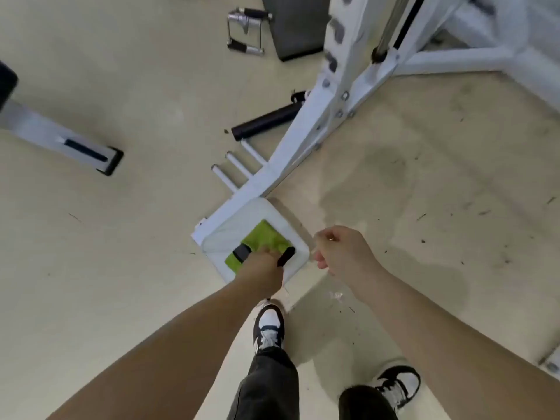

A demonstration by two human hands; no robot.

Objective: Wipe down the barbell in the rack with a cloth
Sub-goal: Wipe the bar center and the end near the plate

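Seen from the head camera, the left hand (262,265) reaches down onto the lime-green folded cloth (269,237), which lies on a white square pad (272,212) at the foot of the white metal rack (291,147) (its fingers are hidden, so I can't tell its grip). The right hand (342,253) hangs nearby, loosely curled and holding nothing.

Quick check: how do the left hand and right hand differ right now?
The left hand is down on the lime-green cloth on the white square pad; the right hand hovers beside the pad, touching nothing. The left hand's fingers are hidden, grip unclear; the right hand's are loosely curled, empty. Both are bare.
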